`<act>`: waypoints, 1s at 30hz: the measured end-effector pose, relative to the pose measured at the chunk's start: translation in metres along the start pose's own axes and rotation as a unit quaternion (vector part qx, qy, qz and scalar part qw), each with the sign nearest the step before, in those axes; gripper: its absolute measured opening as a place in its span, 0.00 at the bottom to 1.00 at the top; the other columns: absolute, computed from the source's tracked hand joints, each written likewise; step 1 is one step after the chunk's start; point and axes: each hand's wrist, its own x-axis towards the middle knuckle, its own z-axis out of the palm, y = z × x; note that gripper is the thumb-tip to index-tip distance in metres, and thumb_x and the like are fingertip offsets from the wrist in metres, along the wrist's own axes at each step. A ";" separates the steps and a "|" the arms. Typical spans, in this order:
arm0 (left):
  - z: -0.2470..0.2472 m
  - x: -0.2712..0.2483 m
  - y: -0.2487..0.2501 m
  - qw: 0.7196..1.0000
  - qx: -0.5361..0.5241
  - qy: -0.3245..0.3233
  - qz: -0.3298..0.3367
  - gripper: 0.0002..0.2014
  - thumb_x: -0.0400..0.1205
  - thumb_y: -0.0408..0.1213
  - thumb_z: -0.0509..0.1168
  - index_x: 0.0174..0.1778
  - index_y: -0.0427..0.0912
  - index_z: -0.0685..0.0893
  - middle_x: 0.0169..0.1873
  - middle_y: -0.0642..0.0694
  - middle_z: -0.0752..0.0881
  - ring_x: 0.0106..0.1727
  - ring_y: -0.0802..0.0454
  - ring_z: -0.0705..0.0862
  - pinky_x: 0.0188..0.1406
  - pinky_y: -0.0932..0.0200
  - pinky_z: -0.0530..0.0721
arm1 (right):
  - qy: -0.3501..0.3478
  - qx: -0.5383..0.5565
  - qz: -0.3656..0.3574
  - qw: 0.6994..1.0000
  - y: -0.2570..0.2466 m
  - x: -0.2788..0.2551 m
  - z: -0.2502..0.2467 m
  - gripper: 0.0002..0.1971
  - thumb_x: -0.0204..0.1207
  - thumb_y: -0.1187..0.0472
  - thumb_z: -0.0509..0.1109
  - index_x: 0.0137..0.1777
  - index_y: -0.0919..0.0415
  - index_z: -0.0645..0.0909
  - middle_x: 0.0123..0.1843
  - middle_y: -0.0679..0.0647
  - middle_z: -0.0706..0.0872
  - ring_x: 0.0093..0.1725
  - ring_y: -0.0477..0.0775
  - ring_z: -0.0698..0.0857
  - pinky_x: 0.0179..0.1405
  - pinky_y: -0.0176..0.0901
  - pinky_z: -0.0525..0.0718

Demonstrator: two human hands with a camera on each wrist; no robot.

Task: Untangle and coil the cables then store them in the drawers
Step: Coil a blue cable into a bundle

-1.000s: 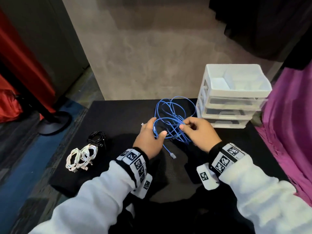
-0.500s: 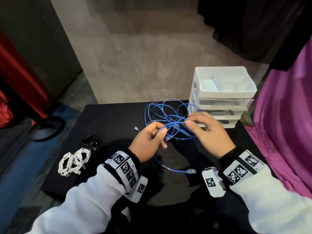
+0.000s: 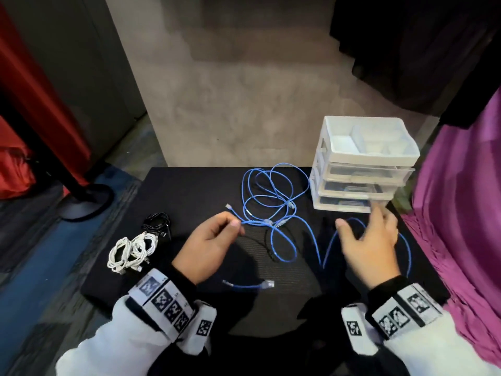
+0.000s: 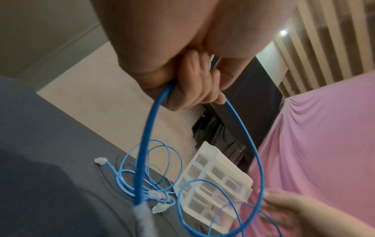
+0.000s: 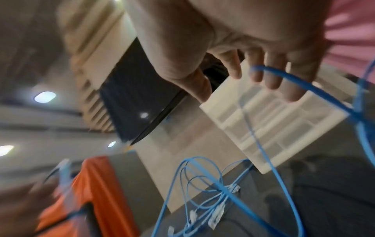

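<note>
The left hand [image 3: 208,248] pinched the blue cable [image 3: 273,202], which looked light and floppy. The right hand [image 3: 366,245] was open, fingers spread. Best held near a plug.

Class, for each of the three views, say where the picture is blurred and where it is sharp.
Head view: right hand motion-smeared at its fingertips; left hand and drawer unit sharp. Left wrist view: blue cable crisp near the fingers, soft at the bottom edge. Right wrist view: blurred nearly throughout, ceiling lights streaked.
</note>
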 end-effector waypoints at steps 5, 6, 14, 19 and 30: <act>0.024 0.000 0.012 0.993 0.081 -0.061 0.060 0.13 0.86 0.47 0.63 0.43 0.44 0.87 0.37 0.42 0.87 0.41 0.57 0.80 0.48 0.57 0.79 | -0.163 -0.094 -0.182 0.965 -0.054 -0.060 0.019 0.23 0.71 0.27 0.66 0.61 0.35 0.84 0.58 0.27 0.83 0.65 0.38 0.70 0.61 0.48 0.60; 0.025 0.001 0.015 0.993 0.079 -0.050 0.067 0.12 0.88 0.46 0.63 0.43 0.45 0.86 0.35 0.48 0.87 0.39 0.61 0.81 0.44 0.60 0.80 | -0.179 -0.100 -0.168 0.964 -0.052 -0.062 0.025 0.17 0.73 0.30 0.66 0.54 0.36 0.85 0.53 0.28 0.85 0.64 0.37 0.73 0.60 0.50 0.59; 0.011 0.006 0.011 0.921 -0.330 0.149 -0.142 0.12 0.91 0.37 0.59 0.43 0.41 0.82 0.24 0.55 0.64 0.20 0.62 0.59 0.18 0.68 0.60 | -0.132 -0.012 -0.164 0.977 -0.022 -0.063 0.020 0.13 0.73 0.31 0.65 0.43 0.36 0.84 0.60 0.26 0.84 0.66 0.35 0.78 0.66 0.53 0.66; 0.026 0.002 0.002 0.796 -0.533 0.164 -0.235 0.13 0.91 0.39 0.58 0.40 0.44 0.78 0.26 0.54 0.62 0.18 0.61 0.60 0.16 0.69 0.63 | -0.147 0.028 -0.170 0.974 -0.032 -0.082 0.030 0.20 0.71 0.33 0.68 0.64 0.27 0.77 0.63 0.23 0.82 0.69 0.29 0.76 0.75 0.40 0.58; 0.050 -0.009 0.019 0.869 -0.417 0.146 -0.222 0.07 0.88 0.33 0.58 0.45 0.43 0.79 0.29 0.49 0.74 0.27 0.56 0.75 0.38 0.52 0.85 | -0.047 0.201 -0.113 0.972 -0.058 -0.083 0.044 0.25 0.84 0.67 0.71 0.74 0.39 0.79 0.62 0.35 0.85 0.65 0.35 0.82 0.67 0.24 0.71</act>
